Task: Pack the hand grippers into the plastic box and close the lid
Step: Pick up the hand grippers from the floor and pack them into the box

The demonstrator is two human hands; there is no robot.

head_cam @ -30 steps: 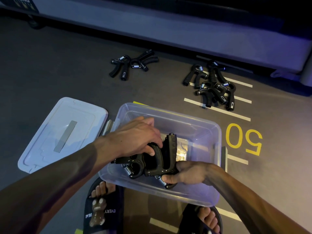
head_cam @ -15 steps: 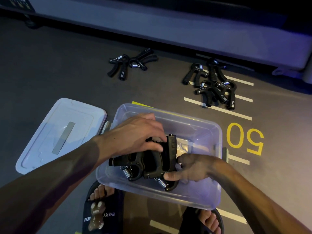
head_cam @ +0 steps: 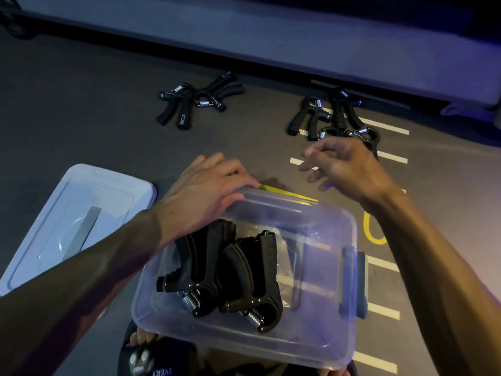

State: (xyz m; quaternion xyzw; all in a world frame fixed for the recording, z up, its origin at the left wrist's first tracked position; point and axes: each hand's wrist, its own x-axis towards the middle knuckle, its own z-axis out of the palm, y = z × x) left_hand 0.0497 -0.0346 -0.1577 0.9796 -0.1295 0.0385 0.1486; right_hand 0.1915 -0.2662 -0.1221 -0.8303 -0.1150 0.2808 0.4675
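The clear plastic box [head_cam: 320,308] sits on the floor [head_cam: 81,118], uncovered. Inside it lie two black hand grippers side by side: one gripper [head_cam: 200,264] toward the left wall, the other gripper [head_cam: 257,283] touching it toward the middle, both with steel springs pointing at the near wall. A clear wrapper lies under or beside them; its contents cannot be made out. The right part of the box holds nothing else visible.

The lid [head_cam: 67,221] lies flat on the floor just left of the box, apart from it, with a grey strip on its top.

More hand grippers remain on the floor beyond the box: a left cluster [head_cam: 195,100] and a right cluster [head_cam: 330,115], well apart from each other.

Left hand [head_cam: 206,188]: palm down over the box's far left corner, fingers extended, fingertips at the rim; grip open, holding nothing. Right hand [head_cam: 344,164]: raised above the floor beyond the box, near the right cluster, fingers loosely spread; grip open, empty.
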